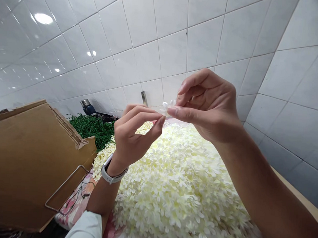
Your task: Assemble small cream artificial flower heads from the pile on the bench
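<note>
Above a wide heap of pale artificial flowers [177,176], my two hands meet at their fingertips. My right hand [209,103] pinches a small white artificial flower [165,104] between thumb and fingers, with some petals showing past the thumb. My left hand [137,132], wearing a watch with a light strap, has its thumb and index fingertip pressed together right beside that flower. What lies between the left fingertips is too small to make out. The heap below shows white petals with yellowish centres.
At the left stands a large cardboard box [36,155] with a bent metal wire frame [63,188] by it. Behind are green plastic stems [92,128], a dark bottle [87,107] and a strap. A flowered cloth [73,206] lies underneath; white tiled walls [172,53] close off back and right.
</note>
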Tool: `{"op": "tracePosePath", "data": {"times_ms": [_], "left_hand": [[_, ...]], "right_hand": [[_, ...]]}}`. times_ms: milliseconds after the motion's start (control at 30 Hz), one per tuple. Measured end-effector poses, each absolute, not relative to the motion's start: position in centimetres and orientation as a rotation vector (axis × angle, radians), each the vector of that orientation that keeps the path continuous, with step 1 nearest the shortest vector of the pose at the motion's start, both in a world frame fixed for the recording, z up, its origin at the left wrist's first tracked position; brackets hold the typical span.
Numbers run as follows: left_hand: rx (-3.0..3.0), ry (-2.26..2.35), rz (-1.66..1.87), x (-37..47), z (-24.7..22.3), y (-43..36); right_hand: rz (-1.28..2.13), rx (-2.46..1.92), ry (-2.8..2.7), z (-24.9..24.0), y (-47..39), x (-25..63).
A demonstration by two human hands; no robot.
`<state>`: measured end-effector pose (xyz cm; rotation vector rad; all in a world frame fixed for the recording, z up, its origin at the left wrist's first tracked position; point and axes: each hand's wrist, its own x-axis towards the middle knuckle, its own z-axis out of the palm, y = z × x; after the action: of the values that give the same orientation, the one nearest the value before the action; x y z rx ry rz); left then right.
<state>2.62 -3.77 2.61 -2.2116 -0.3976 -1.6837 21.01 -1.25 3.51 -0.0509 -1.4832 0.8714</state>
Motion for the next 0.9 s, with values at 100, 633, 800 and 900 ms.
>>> {"op": "tracePosePath", "data": {"times_ms": [100, 633, 800, 900], "left_hand": [[-2.096, -0.382, -1.581, 2.9, 2.6, -3.9], [-2.647, -0.464, -2.074, 2.8, 2.0, -3.3], [-2.739, -0.461, -2.056, 2.7, 2.0, -3.4], [-2.697, -0.486, -1.994, 2.7, 2.1, -3.5]], "right_hand": [[0.842, -0.051, -1.480, 3.5, -1.5, 21.1], [1.079, -0.064, -1.486, 3.6, -0.4, 20.6], [1.097, -0.067, -1.491, 3.6, -0.6, 20.7], [1.075, -0.081, -1.501, 3.6, -0.6, 20.7]]}}
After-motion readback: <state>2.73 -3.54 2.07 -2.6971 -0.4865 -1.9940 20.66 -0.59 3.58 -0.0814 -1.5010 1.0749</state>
